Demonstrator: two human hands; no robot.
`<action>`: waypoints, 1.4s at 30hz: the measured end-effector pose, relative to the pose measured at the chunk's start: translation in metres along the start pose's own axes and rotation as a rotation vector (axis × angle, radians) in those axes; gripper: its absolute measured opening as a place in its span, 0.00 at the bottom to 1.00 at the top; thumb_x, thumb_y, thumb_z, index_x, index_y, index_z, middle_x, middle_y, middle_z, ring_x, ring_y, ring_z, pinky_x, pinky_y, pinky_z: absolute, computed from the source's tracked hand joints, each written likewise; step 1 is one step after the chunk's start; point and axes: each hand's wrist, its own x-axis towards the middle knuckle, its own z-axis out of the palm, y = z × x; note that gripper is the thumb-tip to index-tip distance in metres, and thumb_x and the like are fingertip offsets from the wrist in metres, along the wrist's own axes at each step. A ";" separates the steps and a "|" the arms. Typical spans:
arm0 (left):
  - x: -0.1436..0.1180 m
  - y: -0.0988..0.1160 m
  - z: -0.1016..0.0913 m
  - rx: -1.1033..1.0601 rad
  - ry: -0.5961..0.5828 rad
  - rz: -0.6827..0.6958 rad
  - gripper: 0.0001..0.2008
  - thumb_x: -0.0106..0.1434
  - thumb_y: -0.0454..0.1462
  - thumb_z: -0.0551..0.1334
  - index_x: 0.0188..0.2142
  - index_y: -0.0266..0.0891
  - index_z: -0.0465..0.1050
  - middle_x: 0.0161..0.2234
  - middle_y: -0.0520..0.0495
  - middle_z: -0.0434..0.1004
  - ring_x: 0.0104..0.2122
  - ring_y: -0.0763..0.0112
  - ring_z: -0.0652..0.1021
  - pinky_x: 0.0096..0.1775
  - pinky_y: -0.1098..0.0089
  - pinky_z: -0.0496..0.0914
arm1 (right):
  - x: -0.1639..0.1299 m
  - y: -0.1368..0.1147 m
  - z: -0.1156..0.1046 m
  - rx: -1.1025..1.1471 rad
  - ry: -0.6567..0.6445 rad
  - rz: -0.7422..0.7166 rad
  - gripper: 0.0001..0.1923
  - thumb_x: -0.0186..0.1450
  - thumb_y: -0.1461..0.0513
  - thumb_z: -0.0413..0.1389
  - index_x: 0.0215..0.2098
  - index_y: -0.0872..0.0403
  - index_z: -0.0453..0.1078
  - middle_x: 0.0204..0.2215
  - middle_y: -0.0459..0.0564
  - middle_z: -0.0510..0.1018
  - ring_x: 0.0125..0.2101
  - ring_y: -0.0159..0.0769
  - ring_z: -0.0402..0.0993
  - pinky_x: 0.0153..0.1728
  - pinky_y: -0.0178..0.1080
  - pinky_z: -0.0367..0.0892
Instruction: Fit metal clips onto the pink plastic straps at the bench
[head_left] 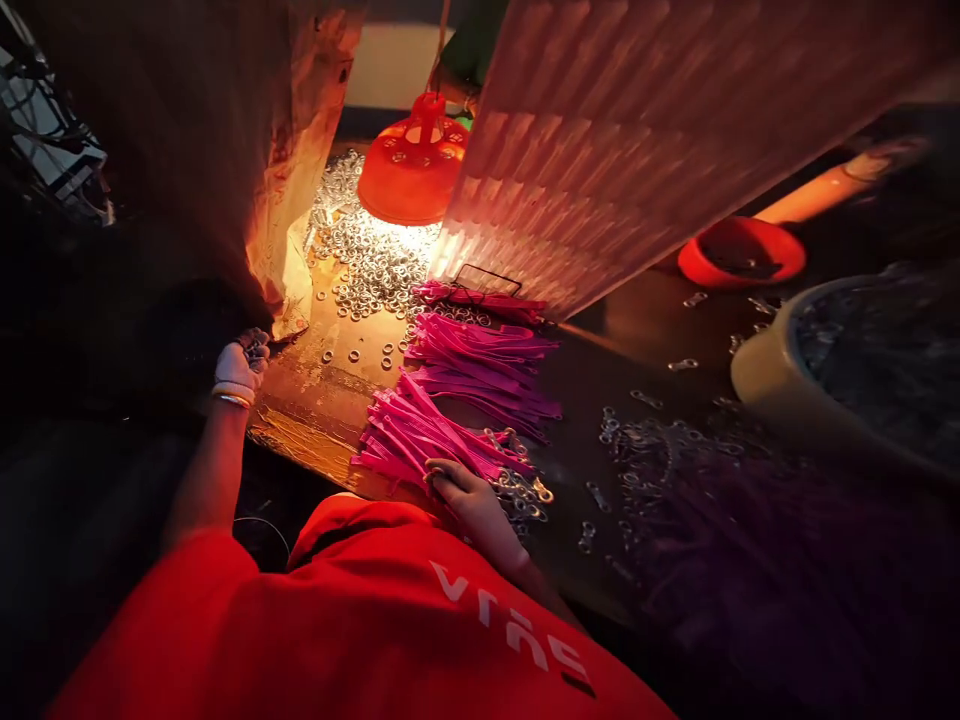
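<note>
My left hand [241, 368], in a pale glove with a band at the wrist, is at the table's left edge beside a hanging sheet. Its fingers are curled in; what they hold is too dark to make out. My right hand [466, 494] lies against the near side of a bundle of pink straps [420, 430], fingers pressed together. Whether a strap is pinched there is hidden. Metal links [521, 490] lie by that hand, at the straps' right ends. Further pink straps [480, 345] are stacked behind. Loose metal rings [355, 356] are scattered on the wooden table [315, 400].
A red lamp [409, 175] hangs low over a heap of rings [375, 260]. A corrugated panel [600, 130] slants down on the right; a sheet [289, 230] hangs on the left. Beyond are a red bowl [780, 250], a pale tub [765, 350] and dark straps [750, 540].
</note>
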 end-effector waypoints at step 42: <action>-0.073 -0.263 0.129 0.814 -0.756 -0.219 0.13 0.58 0.43 0.69 0.31 0.35 0.73 0.22 0.49 0.74 0.18 0.77 0.71 0.21 0.76 0.63 | 0.004 -0.018 -0.061 -0.382 0.328 -0.414 0.17 0.69 0.60 0.52 0.55 0.55 0.71 0.50 0.56 0.81 0.47 0.41 0.76 0.51 0.41 0.69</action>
